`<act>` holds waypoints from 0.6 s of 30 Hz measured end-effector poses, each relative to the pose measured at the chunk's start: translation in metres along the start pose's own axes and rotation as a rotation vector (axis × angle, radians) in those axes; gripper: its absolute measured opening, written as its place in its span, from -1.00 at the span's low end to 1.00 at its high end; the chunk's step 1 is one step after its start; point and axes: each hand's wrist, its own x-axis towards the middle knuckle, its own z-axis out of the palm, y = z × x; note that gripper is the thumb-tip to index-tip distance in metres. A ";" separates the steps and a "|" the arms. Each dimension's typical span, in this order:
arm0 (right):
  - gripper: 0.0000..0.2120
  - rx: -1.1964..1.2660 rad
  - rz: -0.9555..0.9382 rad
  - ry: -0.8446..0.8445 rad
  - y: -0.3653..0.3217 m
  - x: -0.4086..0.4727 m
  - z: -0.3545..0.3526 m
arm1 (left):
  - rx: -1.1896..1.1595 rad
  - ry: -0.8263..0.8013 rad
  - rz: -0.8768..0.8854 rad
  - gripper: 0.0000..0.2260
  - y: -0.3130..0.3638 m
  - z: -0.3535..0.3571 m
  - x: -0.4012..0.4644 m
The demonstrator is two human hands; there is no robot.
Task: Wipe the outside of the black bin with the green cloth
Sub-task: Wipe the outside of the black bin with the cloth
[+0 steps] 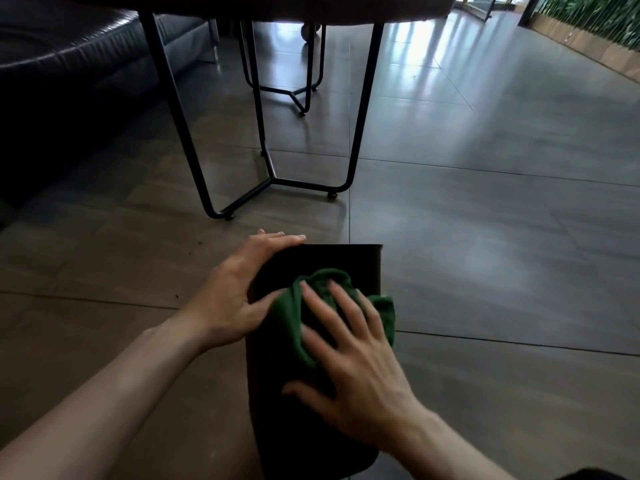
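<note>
Mid-wipe: right hand, fingers spread flat, pressing crumpled green cloth on tall black plastic bin lying on tiled floor; left hand loosely steadying its side; next, probably turning it for unwiped faces.

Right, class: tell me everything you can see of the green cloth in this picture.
The cloth is dark green, soft and thick-looking, like a microfibre rag. It lies bunched and creased on the upper side of the black bin, which lies tipped on the floor. The right hand presses it flat with spread fingers; the left hand's thumb touches its left edge. One fold hangs past the bin's right side.
</note>
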 end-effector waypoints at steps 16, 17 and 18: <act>-0.62 -0.004 0.118 0.196 0.016 0.032 0.011 | -0.026 0.032 -0.037 -0.45 -0.001 -0.008 -0.002; -0.67 -0.024 0.011 0.170 0.008 0.014 0.020 | -0.022 0.029 -0.055 -0.46 -0.003 -0.010 -0.003; -0.74 -0.041 -0.119 0.130 0.000 -0.010 0.030 | -0.021 0.022 -0.078 -0.45 -0.004 -0.012 -0.005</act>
